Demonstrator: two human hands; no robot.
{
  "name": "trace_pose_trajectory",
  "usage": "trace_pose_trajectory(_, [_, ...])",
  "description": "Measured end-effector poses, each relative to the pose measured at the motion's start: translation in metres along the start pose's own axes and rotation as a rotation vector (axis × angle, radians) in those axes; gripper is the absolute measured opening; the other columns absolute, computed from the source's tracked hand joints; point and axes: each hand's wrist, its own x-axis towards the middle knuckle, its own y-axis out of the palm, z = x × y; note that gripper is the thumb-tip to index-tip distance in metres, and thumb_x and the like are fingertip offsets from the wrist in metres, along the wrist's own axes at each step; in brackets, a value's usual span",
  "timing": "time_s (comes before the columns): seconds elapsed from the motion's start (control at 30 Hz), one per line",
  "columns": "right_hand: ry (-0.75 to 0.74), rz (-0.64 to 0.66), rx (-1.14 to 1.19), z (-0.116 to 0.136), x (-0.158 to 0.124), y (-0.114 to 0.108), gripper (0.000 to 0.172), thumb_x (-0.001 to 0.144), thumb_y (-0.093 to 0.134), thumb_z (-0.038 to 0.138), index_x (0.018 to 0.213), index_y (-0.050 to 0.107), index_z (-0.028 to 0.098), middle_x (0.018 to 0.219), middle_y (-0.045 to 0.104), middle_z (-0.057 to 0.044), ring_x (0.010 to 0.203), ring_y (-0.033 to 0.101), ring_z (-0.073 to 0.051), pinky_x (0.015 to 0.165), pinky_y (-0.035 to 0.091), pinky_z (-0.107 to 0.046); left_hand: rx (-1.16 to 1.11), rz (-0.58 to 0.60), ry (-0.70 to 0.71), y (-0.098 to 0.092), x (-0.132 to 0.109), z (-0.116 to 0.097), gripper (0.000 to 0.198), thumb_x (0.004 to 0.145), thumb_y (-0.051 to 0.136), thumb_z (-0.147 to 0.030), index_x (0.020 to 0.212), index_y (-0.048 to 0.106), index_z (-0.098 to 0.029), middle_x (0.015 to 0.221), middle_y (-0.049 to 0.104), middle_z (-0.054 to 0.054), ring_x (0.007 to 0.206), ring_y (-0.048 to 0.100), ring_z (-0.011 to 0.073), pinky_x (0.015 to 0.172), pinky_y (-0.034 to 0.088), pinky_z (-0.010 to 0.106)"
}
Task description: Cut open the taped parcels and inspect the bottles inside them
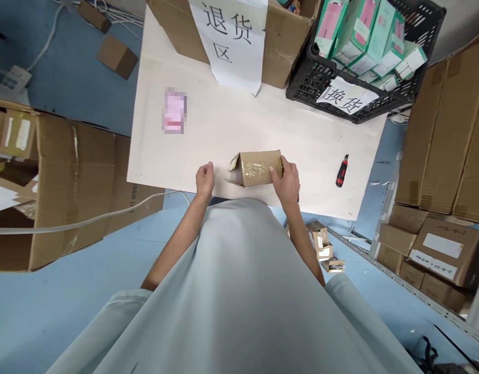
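A small brown cardboard box [258, 169] lies on its side on the white table [224, 119], with shiny tape across its top. Its left end stands open, the flaps spread apart. My right hand [288, 182] grips the closed right end, thumb on the taped face and fingers around the far edge. Just left of the open flaps, my left hand [205, 179] is held in a fist at the table's front edge, apart from the box. Whatever its fingers enclose, if anything, is hidden. A red and black utility knife [342, 171] lies to the right.
At the back stand a large carton [286, 57] with a paper sign and a black crate [321, 78] of green-white boxes. A blurred pink item [174, 111] lies at left. A cable [107, 210] crosses an open carton [79, 192]; boxes [434, 249] are stacked right.
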Motion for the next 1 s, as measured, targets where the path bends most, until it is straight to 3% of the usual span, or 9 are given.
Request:
trace_pose_trajectory(0.2, [0.058, -0.111, 0.096, -0.053, 0.016, -0.018, 0.061, 0.114, 0.053, 0.062, 0.16, 0.068, 0.025, 0.15, 0.067, -0.02, 0.13, 0.071, -0.035, 0.112, 0.061, -0.053, -0.005, 0.269, -0.263, 0.024, -0.015, -0.006, 0.056, 0.112, 0.047, -0.07, 0.125, 0.07, -0.02, 0.15, 0.075, 0.021, 0.139, 0.07, 0.0337, 0.122, 0.047, 0.051])
trace_pose_trajectory(0.37, [0.135, -0.165, 0.211, -0.095, 0.023, -0.018, 0.05, 0.113, 0.053, 0.056, 0.138, 0.079, 0.021, 0.139, 0.076, -0.019, 0.112, 0.076, -0.029, 0.107, 0.063, -0.048, -0.024, 0.439, -0.24, 0.047, -0.03, -0.021, 0.064, 0.105, 0.057, -0.078, 0.122, 0.075, -0.019, 0.132, 0.083, 0.02, 0.132, 0.073, 0.034, 0.12, 0.049, 0.048])
trace_pose_trajectory(0.47, [0.208, -0.161, 0.282, -0.109, 0.02, -0.007, 0.045, 0.109, 0.054, 0.05, 0.126, 0.082, 0.019, 0.13, 0.082, -0.019, 0.109, 0.077, -0.029, 0.105, 0.063, -0.045, -0.032, 0.445, -0.14, 0.053, -0.034, -0.034, 0.063, 0.099, 0.067, -0.078, 0.117, 0.076, -0.019, 0.132, 0.082, 0.017, 0.128, 0.074, 0.0325, 0.116, 0.052, 0.045])
trace_pose_trajectory(0.67, [0.356, -0.041, 0.467, -0.097, 0.008, 0.046, 0.033, 0.098, 0.058, 0.037, 0.107, 0.083, 0.017, 0.106, 0.086, -0.014, 0.101, 0.077, -0.027, 0.1, 0.063, -0.041, 0.039, 0.262, 0.056, 0.04, -0.032, -0.061, 0.046, 0.092, 0.084, -0.049, 0.125, 0.072, -0.02, 0.131, 0.081, 0.015, 0.13, 0.073, 0.0309, 0.116, 0.053, 0.043])
trace_pose_trajectory(0.8, [0.331, 0.021, 0.528, -0.075, 0.0, 0.072, 0.041, 0.101, 0.059, 0.046, 0.115, 0.083, 0.017, 0.1, 0.085, -0.01, 0.094, 0.077, -0.025, 0.092, 0.065, -0.038, 0.051, 0.221, 0.161, 0.024, -0.029, -0.068, 0.027, 0.095, 0.08, -0.043, 0.108, 0.071, -0.021, 0.125, 0.082, 0.012, 0.121, 0.074, 0.028, 0.113, 0.055, 0.04])
trace_pose_trajectory(0.9, [0.326, 0.008, 0.605, -0.063, -0.007, 0.071, 0.05, 0.107, 0.052, 0.054, 0.125, 0.08, 0.016, 0.113, 0.086, -0.014, 0.102, 0.078, -0.025, 0.094, 0.067, -0.041, 0.112, 0.207, 0.164, 0.01, -0.028, -0.068, 0.032, 0.097, 0.08, -0.052, 0.095, 0.071, -0.021, 0.112, 0.081, 0.011, 0.114, 0.072, 0.0281, 0.106, 0.056, 0.039])
trace_pose_trajectory(1.0, [0.254, -0.056, 0.65, -0.056, -0.013, 0.056, 0.057, 0.11, 0.053, 0.06, 0.138, 0.076, 0.015, 0.135, 0.082, -0.02, 0.115, 0.078, -0.026, 0.098, 0.068, -0.042, 0.14, 0.228, 0.167, 0.0, -0.031, -0.064, 0.043, 0.098, 0.077, -0.063, 0.086, 0.07, -0.022, 0.098, 0.078, 0.008, 0.106, 0.07, 0.0281, 0.101, 0.056, 0.039])
